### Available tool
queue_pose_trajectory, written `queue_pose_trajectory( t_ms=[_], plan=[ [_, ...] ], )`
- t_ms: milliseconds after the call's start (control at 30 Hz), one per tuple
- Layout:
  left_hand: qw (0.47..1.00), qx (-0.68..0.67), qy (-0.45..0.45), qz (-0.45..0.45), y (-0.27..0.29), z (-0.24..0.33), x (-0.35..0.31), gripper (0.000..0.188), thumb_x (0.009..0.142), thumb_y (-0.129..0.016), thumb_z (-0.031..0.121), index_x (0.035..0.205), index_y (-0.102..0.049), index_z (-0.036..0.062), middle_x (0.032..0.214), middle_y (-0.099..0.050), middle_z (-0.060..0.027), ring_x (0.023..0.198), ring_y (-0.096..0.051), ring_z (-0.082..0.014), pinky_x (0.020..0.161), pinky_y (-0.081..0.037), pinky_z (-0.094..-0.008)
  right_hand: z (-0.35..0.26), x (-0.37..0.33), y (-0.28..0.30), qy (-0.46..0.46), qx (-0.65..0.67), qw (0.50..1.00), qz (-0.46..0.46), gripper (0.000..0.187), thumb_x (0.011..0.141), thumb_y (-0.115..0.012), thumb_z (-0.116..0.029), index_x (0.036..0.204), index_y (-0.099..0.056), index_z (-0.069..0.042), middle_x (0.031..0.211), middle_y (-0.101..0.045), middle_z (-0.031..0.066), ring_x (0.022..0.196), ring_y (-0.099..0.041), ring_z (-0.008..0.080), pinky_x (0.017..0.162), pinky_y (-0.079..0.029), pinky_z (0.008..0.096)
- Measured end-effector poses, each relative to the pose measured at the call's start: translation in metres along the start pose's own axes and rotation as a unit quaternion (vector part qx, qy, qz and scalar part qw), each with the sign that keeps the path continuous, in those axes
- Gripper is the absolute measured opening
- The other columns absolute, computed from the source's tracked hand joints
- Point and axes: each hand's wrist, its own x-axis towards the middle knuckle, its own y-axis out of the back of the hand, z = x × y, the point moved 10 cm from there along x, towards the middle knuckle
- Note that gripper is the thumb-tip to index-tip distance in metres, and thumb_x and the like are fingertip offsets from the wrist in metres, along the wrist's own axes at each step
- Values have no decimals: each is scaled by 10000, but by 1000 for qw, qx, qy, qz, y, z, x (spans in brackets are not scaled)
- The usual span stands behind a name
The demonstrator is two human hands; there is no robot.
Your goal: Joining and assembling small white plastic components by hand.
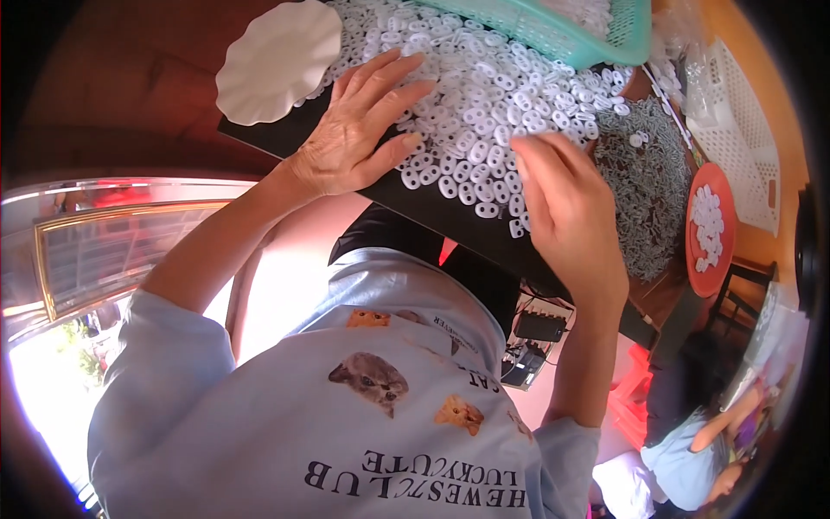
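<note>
Small white oval plastic pieces with two holes each (pixel 484 130) lie heaped across a dark tabletop (pixel 432 206). My left hand (pixel 359 125) rests at the heap's left side, fingers spread, with its fingertips on or just over the pieces. At the heap's near right edge is my right hand (pixel 571 203), its fingers bent and drawn together toward the thumb. Whatever may be between those fingertips is hidden. Right of this hand spreads a pile of small grey metal parts (pixel 648 208), with a few white pieces on top.
A scalloped white dish (pixel 277 65) sits at the table's left corner. Behind the heap stands a teal basket (pixel 627 39). An orange-red bowl (pixel 702 277) of white pieces and a white perforated tray (pixel 752 130) are at right. Another person (pixel 692 458) is at lower right.
</note>
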Motion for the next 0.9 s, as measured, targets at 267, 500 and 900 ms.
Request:
queue_pose_trajectory(
  t_ms=[267, 500, 900],
  plan=[
    [984, -77, -48, 155, 35, 5, -18, 382, 884, -637, 158, 1243, -629, 28, 1429, -520, -170, 1340, -449, -416, 1100, -352, -506, 13, 64, -59, 83, -148, 983, -68, 219, 846, -620, 30, 1055, -678, -2, 1156, -629, 112, 1044, -626, 343, 906, -527, 412],
    [969, -129, -57, 201, 60, 56, -74, 278, 818, -655, 75, 1070, -654, -44, 1253, -626, -216, 1164, -583, -426, 988, -463, -520, 5, 46, -38, 36, -86, 993, -66, 240, 855, -652, 14, 1094, -671, -8, 1065, -642, 120, 979, -649, 338, 831, -529, 429],
    [937, -333, -86, 66, 1, 102, -83, 164, 809, -670, 34, 959, -676, -33, 1024, -685, -152, 943, -668, -317, 839, -553, -421, 4, 53, -57, 40, -136, 982, -122, 238, 876, -612, 28, 1104, -661, -20, 1069, -608, 130, 979, -621, 345, 851, -503, 423]
  ],
)
